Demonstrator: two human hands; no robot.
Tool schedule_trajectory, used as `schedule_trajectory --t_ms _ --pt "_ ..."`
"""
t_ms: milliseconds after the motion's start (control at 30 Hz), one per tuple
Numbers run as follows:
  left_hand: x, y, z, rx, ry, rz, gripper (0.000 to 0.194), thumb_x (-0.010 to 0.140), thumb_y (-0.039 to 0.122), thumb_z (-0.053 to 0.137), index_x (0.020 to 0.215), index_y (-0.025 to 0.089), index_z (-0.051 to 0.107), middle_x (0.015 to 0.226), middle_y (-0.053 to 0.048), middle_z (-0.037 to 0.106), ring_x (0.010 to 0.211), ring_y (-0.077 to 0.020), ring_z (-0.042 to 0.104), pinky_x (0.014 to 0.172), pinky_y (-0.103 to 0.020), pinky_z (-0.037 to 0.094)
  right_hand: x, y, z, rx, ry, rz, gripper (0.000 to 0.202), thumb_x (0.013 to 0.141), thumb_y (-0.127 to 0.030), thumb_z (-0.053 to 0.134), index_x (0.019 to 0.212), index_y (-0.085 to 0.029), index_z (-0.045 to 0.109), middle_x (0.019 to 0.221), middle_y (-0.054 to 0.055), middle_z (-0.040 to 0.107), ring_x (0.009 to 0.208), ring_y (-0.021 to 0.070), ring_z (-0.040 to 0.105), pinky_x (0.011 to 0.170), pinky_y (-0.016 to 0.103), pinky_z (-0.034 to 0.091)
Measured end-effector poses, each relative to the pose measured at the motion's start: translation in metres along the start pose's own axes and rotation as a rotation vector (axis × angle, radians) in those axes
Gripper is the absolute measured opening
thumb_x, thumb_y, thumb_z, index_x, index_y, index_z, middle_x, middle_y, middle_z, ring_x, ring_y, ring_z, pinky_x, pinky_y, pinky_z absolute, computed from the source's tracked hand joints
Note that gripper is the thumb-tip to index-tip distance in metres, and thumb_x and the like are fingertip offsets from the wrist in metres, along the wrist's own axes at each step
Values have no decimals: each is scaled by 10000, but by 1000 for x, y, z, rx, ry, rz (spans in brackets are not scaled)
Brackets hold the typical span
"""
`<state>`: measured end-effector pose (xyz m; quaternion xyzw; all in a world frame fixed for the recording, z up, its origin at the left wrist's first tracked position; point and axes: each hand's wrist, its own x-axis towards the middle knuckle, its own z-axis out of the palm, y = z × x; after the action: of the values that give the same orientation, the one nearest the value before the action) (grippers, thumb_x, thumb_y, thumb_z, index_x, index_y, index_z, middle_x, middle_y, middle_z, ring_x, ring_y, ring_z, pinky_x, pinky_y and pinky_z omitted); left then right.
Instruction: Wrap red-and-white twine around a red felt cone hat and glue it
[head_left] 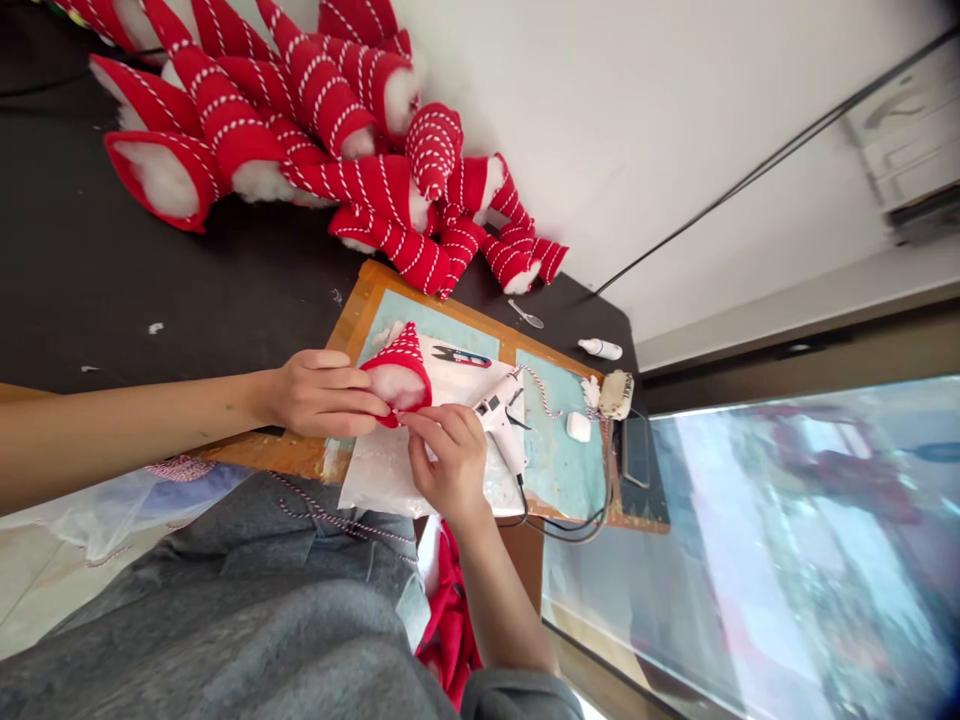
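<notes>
A small red cone (403, 350) with white stitched-looking cord and white stuffing in its open end lies over the plastic-covered board. My left hand (330, 393) grips the cone's left edge, fingers together. My right hand (451, 455) pinches the lower rim of the cone near a bit of cord, thumb and forefinger close together. A white glue gun (501, 420) lies just right of my right hand, and thread snips (461, 356) rest above it. A red-and-white cord (541, 392) curls beside the glue gun.
Many stuffed red cones (322, 130) are piled on the black table (247, 290) against the wall. A white bottle (600, 349), a clear spoon (526, 314), a white case (578, 427) and a power adapter (616, 395) lie at the right. Cables hang over the board's near edge.
</notes>
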<state>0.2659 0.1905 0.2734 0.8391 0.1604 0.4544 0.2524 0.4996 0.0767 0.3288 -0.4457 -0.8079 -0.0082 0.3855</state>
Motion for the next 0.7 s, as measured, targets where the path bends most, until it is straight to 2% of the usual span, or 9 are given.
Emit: schedule_trajectory --t_ms 100,233,400,500,600,700 --pt "12 -1 -9 -2 -101 100 178 883 510 832 821 352 777 805 95 845 649 -134 763 549 -255 451 2 0 0 -33 -25 -13 218 991 -104 613 1068 -234 770 963 35 815 883 228 704 823 382 570" --pt "17 4 -11 7 -163 136 99 897 385 814 813 347 779 884 107 863 681 -123 781 505 -240 413 3 -1 -1 -47 -54 -6 205 1016 -124 587 1123 -224 730 973 38 820 874 226 717 836 390 564" --pt "15 5 -11 10 -173 60 161 886 454 802 778 341 763 835 100 854 667 -148 784 513 -246 449 2 -3 2 38 -3 103 284 1024 -155 593 1300 -220 600 961 55 801 849 231 728 798 387 578" --pt "12 -1 -10 -3 -137 -16 282 851 579 808 729 336 732 765 84 834 618 -175 767 533 -269 476 1 -3 3 57 26 106 283 1017 -140 603 1284 -236 593 1025 77 802 937 243 741 843 391 599" --pt "3 -4 -5 -16 -57 -89 388 780 676 831 677 329 694 727 63 820 602 -206 756 576 -306 527 1 -3 4 63 -6 91 293 1020 -152 608 1300 -237 591 1083 99 804 1031 259 743 907 412 608" --pt "-12 -1 8 0 92 -142 426 858 719 754 709 326 682 729 47 811 688 -210 772 719 -343 574 2 -3 4 59 -75 93 292 1027 -153 590 1306 -238 585 1110 99 810 1047 263 745 924 427 614"
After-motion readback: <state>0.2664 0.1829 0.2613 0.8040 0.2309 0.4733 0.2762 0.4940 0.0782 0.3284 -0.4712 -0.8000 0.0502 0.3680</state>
